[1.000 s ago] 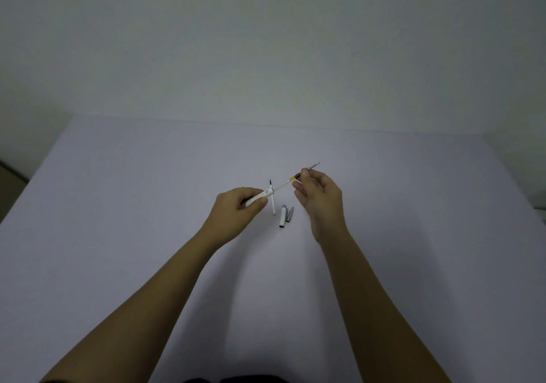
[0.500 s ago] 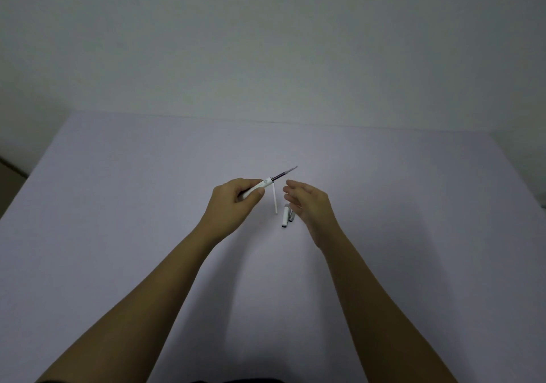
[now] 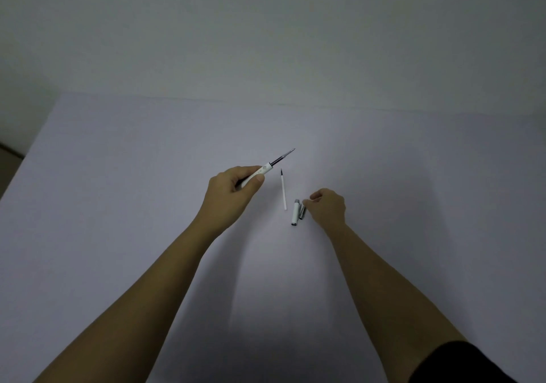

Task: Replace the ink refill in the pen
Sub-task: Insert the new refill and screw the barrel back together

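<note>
Since half a second ago your right hand (image 3: 326, 206) has dropped to the two loose pen parts (image 3: 297, 212), fingertips touching, not gripping. Left hand (image 3: 233, 189) grips one pen barrel (image 3: 256, 174), refill (image 3: 282, 158) protruding. One spare refill (image 3: 284, 190) lies between hands.

A pale lilac-white surface (image 3: 118, 234) fills the lower and middle part of the view, plain and matte, with soft grey shadows lying across its near half. Its far edge runs almost straight across, meeting a bare off-white wall (image 3: 266, 27) that takes up the whole upper part. At the far left, past the surface's slanting left edge, a small dark brownish strip of floor (image 3: 7, 155) shows. The light is dim and even.
</note>
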Tool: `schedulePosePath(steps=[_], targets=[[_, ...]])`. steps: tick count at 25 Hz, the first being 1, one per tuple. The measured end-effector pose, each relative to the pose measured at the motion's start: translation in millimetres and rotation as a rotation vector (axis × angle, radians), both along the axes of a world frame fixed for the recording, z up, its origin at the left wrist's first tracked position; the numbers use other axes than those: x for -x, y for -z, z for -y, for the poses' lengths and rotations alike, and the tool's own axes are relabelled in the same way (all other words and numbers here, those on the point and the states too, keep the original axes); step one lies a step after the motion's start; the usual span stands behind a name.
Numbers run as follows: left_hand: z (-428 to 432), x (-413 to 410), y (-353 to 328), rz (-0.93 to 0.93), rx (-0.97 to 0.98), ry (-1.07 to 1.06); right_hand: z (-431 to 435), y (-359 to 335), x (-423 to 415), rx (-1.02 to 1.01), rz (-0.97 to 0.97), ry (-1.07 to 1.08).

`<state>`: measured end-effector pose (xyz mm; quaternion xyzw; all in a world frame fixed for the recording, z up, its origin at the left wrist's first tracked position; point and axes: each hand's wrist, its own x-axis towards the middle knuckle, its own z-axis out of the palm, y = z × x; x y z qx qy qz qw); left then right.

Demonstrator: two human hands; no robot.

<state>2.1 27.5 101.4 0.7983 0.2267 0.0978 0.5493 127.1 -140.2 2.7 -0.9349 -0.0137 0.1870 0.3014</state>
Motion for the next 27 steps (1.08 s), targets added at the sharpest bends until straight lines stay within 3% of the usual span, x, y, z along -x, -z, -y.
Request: schedulePosePath(steps=[9,17,19,27], targets=[[4,4,9,-0.029,-0.005,-0.001,12,1,3,0.023,-0.088,0.035],[-1,18,24,-0.113,-0.083,0.039,-7,-47,2,-0.839,-0.277,0.358],[15,41,-9,0.006,-0.124,0.064,12,-98,23,-1.016,-0.202,0.350],[14,35,-9,-0.002,-0.171,0.081,4,-115,26,-1.126,-0.261,0.339]])
